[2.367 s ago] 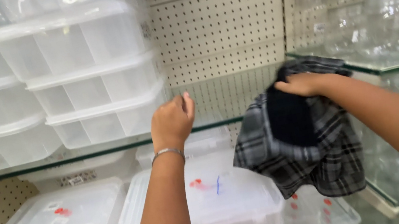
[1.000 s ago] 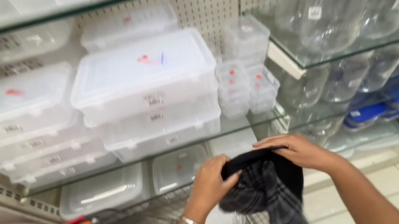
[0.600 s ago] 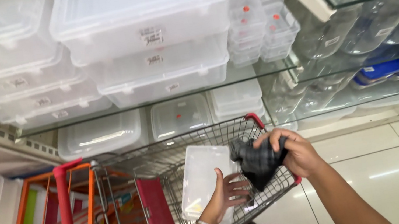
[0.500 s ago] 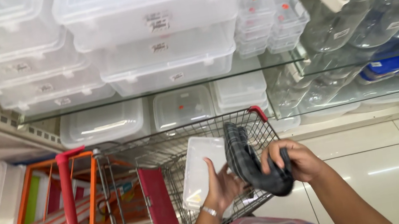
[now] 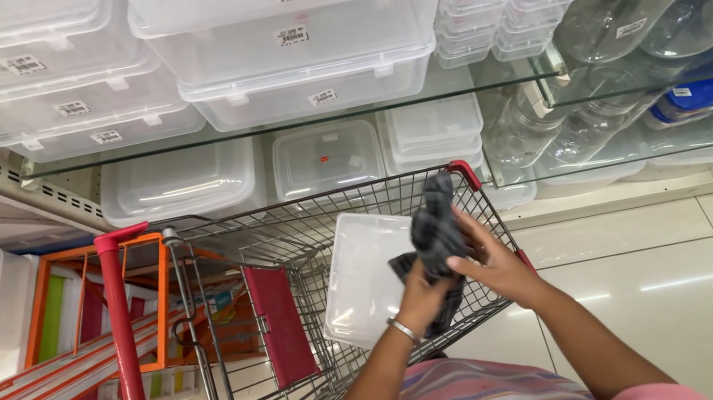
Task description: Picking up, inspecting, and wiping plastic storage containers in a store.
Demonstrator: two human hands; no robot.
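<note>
Head view looks straight down over a red-handled wire shopping cart [image 5: 224,282] standing before glass shelves [image 5: 294,123] stacked with clear plastic storage boxes [image 5: 298,34]. Both hands meet above the cart's basket on a dark checked cloth [image 5: 437,233]. The left hand [image 5: 420,294], with a thin bangle at the wrist, has its fingers curled shut around the cloth's lower part; the right hand [image 5: 497,265] closes on it from the right, fingers wrapped over the middle of the bundle. The cloth is bunched into a narrow roll whose long axis runs roughly away from the person, its far end rising toward the cart's front rim. Directly under and just left of it lies a clear plastic lidded container [image 5: 365,276], tilted inside the basket; the left hand is the nearer one to it, and whether the cloth touches the lid cannot be told. Compared with half a second ago, the cloth is pulled into a tighter, more upright bundle, the hands sit closer together, and the view has tipped a little further down; 2.4 s ago the cloth hung open at shelf height.
</note>
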